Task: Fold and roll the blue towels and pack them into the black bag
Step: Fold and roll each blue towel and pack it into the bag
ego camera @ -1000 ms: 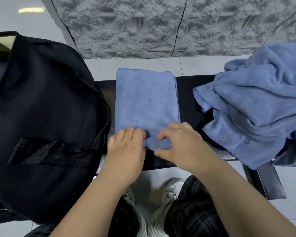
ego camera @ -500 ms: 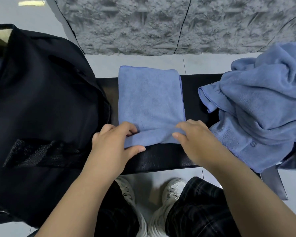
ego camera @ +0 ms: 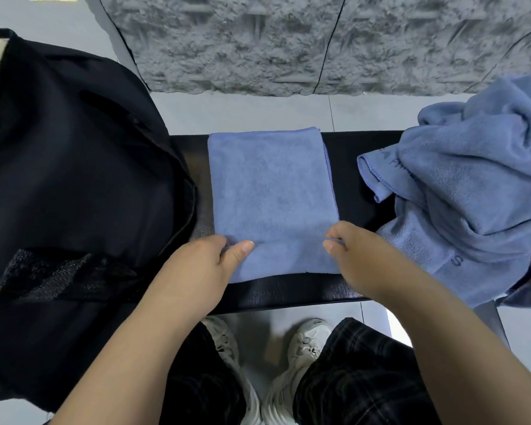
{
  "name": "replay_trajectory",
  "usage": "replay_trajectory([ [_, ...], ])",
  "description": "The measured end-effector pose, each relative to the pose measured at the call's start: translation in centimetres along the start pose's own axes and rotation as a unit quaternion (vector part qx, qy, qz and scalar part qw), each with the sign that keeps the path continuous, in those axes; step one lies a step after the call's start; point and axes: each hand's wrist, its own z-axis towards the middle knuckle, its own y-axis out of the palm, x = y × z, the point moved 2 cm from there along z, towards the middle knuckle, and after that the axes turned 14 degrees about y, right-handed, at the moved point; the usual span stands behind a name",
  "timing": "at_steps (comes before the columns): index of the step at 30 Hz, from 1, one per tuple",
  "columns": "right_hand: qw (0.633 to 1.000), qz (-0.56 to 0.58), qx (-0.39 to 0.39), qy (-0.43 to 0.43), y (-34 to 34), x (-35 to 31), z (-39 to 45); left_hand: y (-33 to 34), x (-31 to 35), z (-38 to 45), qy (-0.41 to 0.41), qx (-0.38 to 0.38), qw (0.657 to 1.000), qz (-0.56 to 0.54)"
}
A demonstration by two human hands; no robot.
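We're looking straight down at the counter [ego camera: 288, 294], a black padded top, and there's the folded towel [ego camera: 270, 191] lying flat across its middle, long side running away from us. Both hands are on its near end. The left hand [ego camera: 196, 271] grips the near-left corner, thumb pressed on top of the cloth and the fingers curled under the edge, out of our sight. The right hand [ego camera: 354, 259] pinches the right edge, thumb on top, fingers tucked round the side, and a low crease runs across the towel between the two thumbs. Off to our left sits the bag [ego camera: 74, 194], big and black, crowding the counter's end and just beside the towel's left edge, a mesh strap across its front. We can't tell from here whether it's open. Over on the right, the pile [ego camera: 472, 185] of loose blue towels, rumpled, spills over the counter's right end, apart from the folded one, with a dark strip of counter showing between them. Below the counter's near edge we see plaid trousers [ego camera: 359, 378] and pale sneakers [ego camera: 307, 342] on the tiled floor [ego camera: 242, 111], and a rough grey wall [ego camera: 288, 41] beyond.
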Motion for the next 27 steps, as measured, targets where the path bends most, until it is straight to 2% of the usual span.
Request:
replay_trajectory([
  [2, 0.998, 0.036, 0.059, 0.002, 0.1, 0.2, 0.1, 0.0, -0.1, 0.1, 0.000, 0.054, 0.998, 0.014],
  [4, 0.986, 0.075, 0.146, -0.022, 0.0, 0.0, 0.1, -0.2, 0.4, 0.0, 0.040, 0.116, 0.991, 0.043],
  [5, 0.982, 0.083, 0.166, -0.033, 0.0, -0.1, 0.1, -0.1, 0.8, 0.0, 0.084, 0.126, 0.987, 0.062],
  [8, 0.984, 0.074, 0.159, -0.042, 0.2, -0.4, 0.1, 1.3, 2.4, -0.3, 0.204, 0.092, 0.970, 0.095],
  [11, 0.981, 0.049, 0.175, -0.069, 0.3, -0.7, -0.2, 2.2, 2.6, -0.6, 0.181, 0.049, 0.977, 0.097],
  [13, 0.976, 0.019, 0.183, -0.118, 0.5, -1.2, -0.6, 2.4, 2.2, -0.6, 0.181, 0.037, 0.975, 0.121],
  [17, 0.976, 0.002, 0.080, -0.202, 1.2, -2.5, -1.9, 2.7, 1.8, -0.3, 0.155, 0.039, 0.977, 0.139],
  [19, 0.976, -0.030, 0.058, -0.210, 1.5, -2.5, -2.0, 2.6, 1.5, -0.4, 0.154, 0.039, 0.978, 0.136],
  [22, 0.972, -0.085, 0.071, -0.208, 2.0, -2.1, -1.7, 2.0, 1.3, -0.3, 0.143, 0.048, 0.981, 0.117],
  [27, 0.970, -0.042, 0.090, -0.221, 2.0, -2.2, -1.4, 1.2, 1.5, -0.2, 0.125, 0.043, 0.982, 0.135],
])
